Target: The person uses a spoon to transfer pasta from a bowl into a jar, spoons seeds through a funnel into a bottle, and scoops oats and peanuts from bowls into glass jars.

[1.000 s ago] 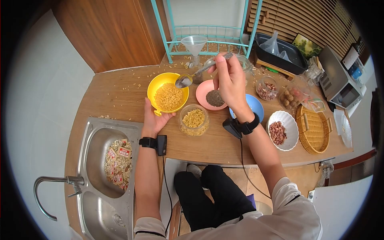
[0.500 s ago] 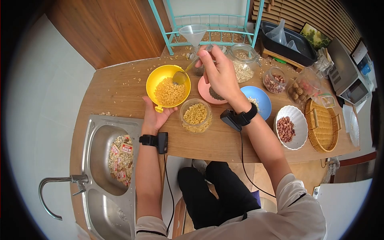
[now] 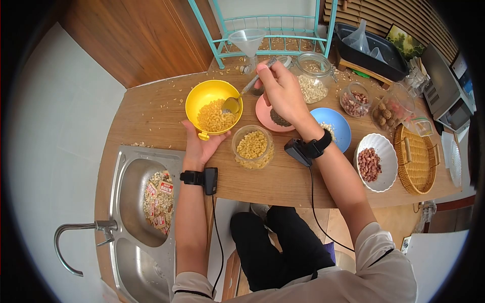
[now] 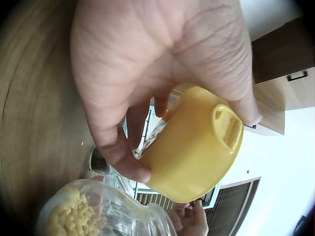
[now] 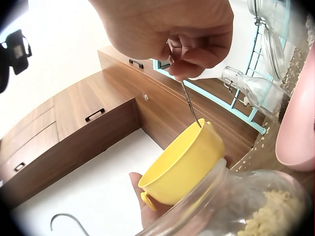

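Spoon (image 3: pixel 231 105) lowered into yellow bowl (image 3: pixel 203 95) since 1 s ago, sink (image 3: pixel 129 183) at far L, L hand (image 3: pixel 200 146) clamped round bowl w/ pasta, pasta jar (image 3: pixel 253 145) just beside, R hand (image 3: pixel 287 96) pinching spoon handle, partly hiding pink plate (image 3: pixel 262 113), blue plate (image 3: pixel 343 130) farther R.

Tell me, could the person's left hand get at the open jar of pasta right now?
Probably not to grasp it: the left hand is busy gripping the yellow bowl. Otherwise the pasta jar looks reachable, standing close by, its mouth uncovered.

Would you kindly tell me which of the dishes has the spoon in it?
The yellow bowl, held by the left hand: the spoon dips into it, while the pink dish, blue dish and white fluted bowl have none.
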`<control>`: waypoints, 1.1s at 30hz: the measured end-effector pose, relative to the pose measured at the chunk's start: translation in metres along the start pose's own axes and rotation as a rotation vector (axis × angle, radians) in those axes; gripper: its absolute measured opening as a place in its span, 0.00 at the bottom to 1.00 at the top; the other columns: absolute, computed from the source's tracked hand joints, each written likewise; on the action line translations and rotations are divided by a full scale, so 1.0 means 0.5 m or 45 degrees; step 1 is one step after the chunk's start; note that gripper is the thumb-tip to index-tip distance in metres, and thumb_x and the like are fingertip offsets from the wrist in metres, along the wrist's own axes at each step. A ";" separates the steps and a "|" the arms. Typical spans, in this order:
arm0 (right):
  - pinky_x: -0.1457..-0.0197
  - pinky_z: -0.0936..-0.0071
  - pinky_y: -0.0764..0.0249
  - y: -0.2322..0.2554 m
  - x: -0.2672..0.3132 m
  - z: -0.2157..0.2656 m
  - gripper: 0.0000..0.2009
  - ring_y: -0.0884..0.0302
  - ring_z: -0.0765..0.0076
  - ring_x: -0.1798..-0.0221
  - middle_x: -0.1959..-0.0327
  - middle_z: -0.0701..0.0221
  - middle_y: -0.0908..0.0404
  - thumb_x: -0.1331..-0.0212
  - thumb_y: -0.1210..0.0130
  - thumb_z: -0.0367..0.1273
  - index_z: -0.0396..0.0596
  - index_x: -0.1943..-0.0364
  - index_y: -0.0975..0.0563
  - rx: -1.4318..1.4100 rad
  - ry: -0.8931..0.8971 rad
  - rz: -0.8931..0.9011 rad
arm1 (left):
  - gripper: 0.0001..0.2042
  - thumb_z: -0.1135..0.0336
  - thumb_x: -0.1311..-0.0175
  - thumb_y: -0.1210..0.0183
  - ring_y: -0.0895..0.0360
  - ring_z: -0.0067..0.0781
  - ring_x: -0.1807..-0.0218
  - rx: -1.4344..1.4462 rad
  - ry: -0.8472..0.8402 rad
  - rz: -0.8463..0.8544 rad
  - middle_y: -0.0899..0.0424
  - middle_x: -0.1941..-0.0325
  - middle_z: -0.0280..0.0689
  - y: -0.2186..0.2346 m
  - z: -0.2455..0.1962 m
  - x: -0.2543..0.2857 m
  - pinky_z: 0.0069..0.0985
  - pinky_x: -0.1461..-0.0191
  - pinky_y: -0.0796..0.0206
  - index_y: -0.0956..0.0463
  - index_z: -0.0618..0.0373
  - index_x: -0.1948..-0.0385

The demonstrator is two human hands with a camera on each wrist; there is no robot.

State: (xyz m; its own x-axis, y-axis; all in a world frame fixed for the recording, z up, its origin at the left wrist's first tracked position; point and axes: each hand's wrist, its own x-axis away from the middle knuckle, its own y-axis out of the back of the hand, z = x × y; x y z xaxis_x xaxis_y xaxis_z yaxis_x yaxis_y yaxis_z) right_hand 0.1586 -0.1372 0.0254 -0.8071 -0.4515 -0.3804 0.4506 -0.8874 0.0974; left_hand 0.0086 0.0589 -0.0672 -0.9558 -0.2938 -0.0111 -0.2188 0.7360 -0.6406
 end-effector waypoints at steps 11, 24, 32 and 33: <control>0.75 0.80 0.32 -0.002 -0.001 -0.014 0.19 0.30 0.82 0.80 0.71 0.70 0.19 0.28 0.55 0.45 0.42 0.60 0.20 0.094 -0.075 0.149 | 0.55 0.13 0.55 0.62 0.42 0.40 0.30 0.076 0.075 0.051 0.41 0.27 0.39 -0.008 0.003 -0.005 0.46 0.31 0.47 0.45 0.46 0.29; 0.78 0.83 0.35 -0.008 -0.003 -0.030 0.17 0.32 0.84 0.81 0.72 0.73 0.22 0.27 0.54 0.42 0.42 0.60 0.21 -0.069 -0.264 0.241 | 0.54 0.15 0.52 0.59 0.44 0.45 0.26 0.006 0.056 0.138 0.44 0.24 0.41 -0.007 0.007 -0.005 0.51 0.30 0.47 0.48 0.46 0.27; 0.81 0.79 0.36 -0.008 -0.004 -0.031 0.17 0.33 0.79 0.83 0.73 0.70 0.22 0.28 0.54 0.40 0.39 0.63 0.22 -0.247 -0.400 0.203 | 0.53 0.15 0.52 0.60 0.42 0.44 0.28 0.012 0.056 0.135 0.42 0.25 0.39 -0.003 0.010 -0.010 0.48 0.33 0.43 0.47 0.44 0.28; 0.81 0.79 0.36 -0.008 -0.005 -0.032 0.17 0.33 0.79 0.83 0.73 0.70 0.22 0.28 0.54 0.40 0.39 0.63 0.22 -0.247 -0.400 0.203 | 0.53 0.15 0.52 0.60 0.42 0.44 0.28 0.011 0.055 0.135 0.42 0.25 0.39 -0.001 0.010 -0.010 0.48 0.33 0.43 0.47 0.44 0.28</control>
State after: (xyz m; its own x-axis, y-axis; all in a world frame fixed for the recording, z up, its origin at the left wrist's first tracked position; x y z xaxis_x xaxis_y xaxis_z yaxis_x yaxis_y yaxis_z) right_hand 0.1648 -0.1311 0.0113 -0.7851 -0.6152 -0.0721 0.6190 -0.7835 -0.0547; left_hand 0.0144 0.0571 -0.0708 -0.9811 -0.1878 -0.0459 -0.1146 0.7560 -0.6445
